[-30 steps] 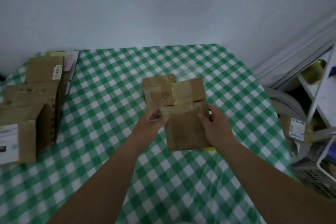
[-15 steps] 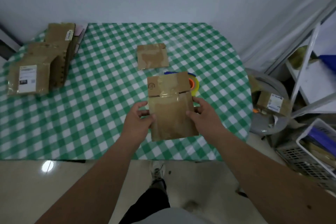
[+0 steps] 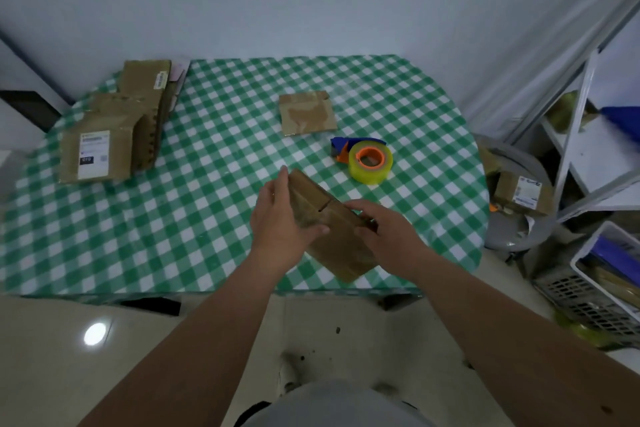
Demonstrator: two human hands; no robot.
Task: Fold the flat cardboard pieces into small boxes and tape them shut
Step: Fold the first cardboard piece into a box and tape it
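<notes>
We hold a flattened cardboard piece (image 3: 332, 236) tilted over the near edge of the tabletop (image 3: 194, 218), our left hand (image 3: 282, 218) gripping its left side with thumb across the face, our right hand (image 3: 388, 232) with fingers curled round its right edge. Beyond it lie a tape dispenser (image 3: 367, 158) and another flat cardboard piece (image 3: 306, 113). Folded boxes (image 3: 114, 128) are stacked far left. A white basket (image 3: 609, 288) on the floor at right holds indistinct items.

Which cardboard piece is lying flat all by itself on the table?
The small flat cardboard piece in the middle, just beyond the tape dispenser. Another piece is held up in both hands, and the rest sit in the pile at the left.
</notes>
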